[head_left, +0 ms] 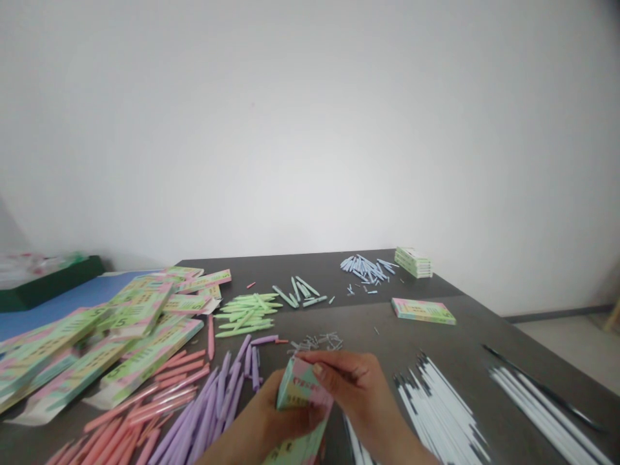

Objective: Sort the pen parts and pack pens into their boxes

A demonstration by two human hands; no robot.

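Note:
A small pastel green and pink cardboard box [301,395] stands tilted in front of me at the table's near edge. Wrapped around its side is my left hand [271,410]. The fingers of my right hand [361,391] pinch the box's top end, with the thumb on the printed face. Whatever is inside the box is hidden. Just beyond my hands lie small metal springs [320,341]. Purple pen barrels [203,413] are near my left hand, and white ink refills [443,413] with dark tips lie right of my right hand.
Coral pen barrels [116,439] and overlapping pastel boxes [140,310] cover the left. Farther back are green pen barrels [247,313] and light blue pen parts [365,268]. A box [423,311] and a box stack [414,261] sit right. A dark green tray [53,282] stands far left.

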